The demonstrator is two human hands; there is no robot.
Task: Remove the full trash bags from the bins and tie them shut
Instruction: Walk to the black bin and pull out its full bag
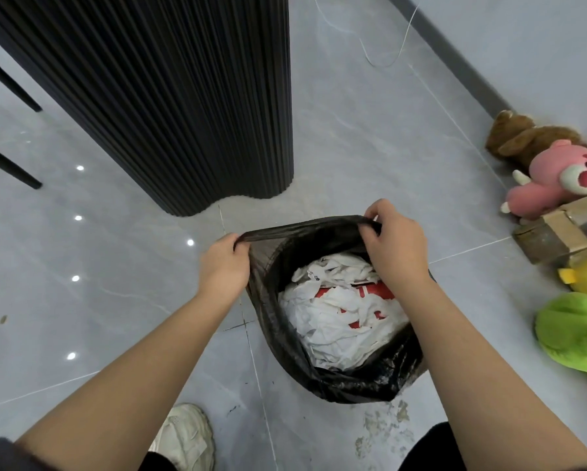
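Trash bag [353,385] stood on the floor [115,300] below our left grip [222,263] and right grip [395,248], each pinching its rim, mouth stretched between them; we judged drawing both grips together evenly would knot it best.

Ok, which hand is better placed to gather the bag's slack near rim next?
Probably the right hand: it grips the trash bag rim over the open mouth; the left hand pinches the far corner outside it.

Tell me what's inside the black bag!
Crumpled white paper fills the black bag, with a red-and-white printed piece among it. Anything deeper is buried beneath the paper, and the right hand covers one edge.
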